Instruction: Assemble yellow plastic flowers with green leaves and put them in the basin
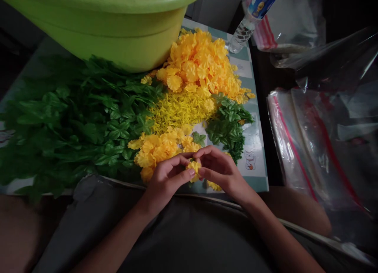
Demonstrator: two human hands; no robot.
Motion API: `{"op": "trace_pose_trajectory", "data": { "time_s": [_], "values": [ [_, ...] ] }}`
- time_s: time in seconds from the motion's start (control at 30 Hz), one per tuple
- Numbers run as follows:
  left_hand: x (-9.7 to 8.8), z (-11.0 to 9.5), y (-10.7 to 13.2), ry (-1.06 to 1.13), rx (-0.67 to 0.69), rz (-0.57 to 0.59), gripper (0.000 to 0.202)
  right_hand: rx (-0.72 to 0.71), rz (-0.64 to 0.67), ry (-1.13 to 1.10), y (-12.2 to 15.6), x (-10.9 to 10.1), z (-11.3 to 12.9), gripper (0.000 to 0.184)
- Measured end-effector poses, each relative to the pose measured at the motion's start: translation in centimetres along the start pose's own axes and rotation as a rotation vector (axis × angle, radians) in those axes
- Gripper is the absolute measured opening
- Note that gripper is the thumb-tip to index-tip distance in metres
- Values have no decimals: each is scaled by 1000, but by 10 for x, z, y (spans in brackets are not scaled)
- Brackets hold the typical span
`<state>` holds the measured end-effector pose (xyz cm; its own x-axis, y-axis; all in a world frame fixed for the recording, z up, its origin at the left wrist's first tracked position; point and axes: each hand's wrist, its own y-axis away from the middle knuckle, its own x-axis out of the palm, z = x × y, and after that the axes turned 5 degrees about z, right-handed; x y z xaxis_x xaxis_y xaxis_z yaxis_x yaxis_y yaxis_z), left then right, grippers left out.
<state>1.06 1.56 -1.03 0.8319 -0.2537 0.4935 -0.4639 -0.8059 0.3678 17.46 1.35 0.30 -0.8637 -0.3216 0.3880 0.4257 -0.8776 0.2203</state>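
Note:
My left hand [167,178] and my right hand [218,170] meet above the front edge of a printed mat [254,162], their fingertips pinching a small yellow artificial flower [194,170] from both sides. Just beyond them lies a heap of similar orange-yellow flowers [155,151]. A larger heap [196,62] sits further back, with fine yellow fringed pieces [180,111] between the two. Artificial green leaves spread in a wide mass [79,123] to the left, and a smaller bunch [228,125] lies just past my right hand.
A large lime-green plastic basin [97,25] overhangs the far left of the mat. A plastic water bottle [245,28] lies at the far edge. Clear zip bags with red seals [304,147] lie to the right. Grey cloth [189,241] covers my lap.

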Motion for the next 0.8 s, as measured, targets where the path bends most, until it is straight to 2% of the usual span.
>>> {"op": "trace_pose_trajectory", "data": {
  "time_s": [0.17,0.43,0.57,0.7,0.8],
  "values": [
    [1,-1,2,-33,-9,-34,11,-10,5,0,0,0,0,20],
    [5,-5,3,-113,22,74,10,5,-33,25,-1,0,-1,15],
    [4,-2,1,-114,12,60,12,9,-117,92,-3,-5,1,12],
    [3,-4,0,-109,-1,41,11,-34,-372,316,-7,-20,1,8],
    [4,-5,0,-45,-49,1,13,-100,-456,708,-13,-33,-5,9]
  ]
}}
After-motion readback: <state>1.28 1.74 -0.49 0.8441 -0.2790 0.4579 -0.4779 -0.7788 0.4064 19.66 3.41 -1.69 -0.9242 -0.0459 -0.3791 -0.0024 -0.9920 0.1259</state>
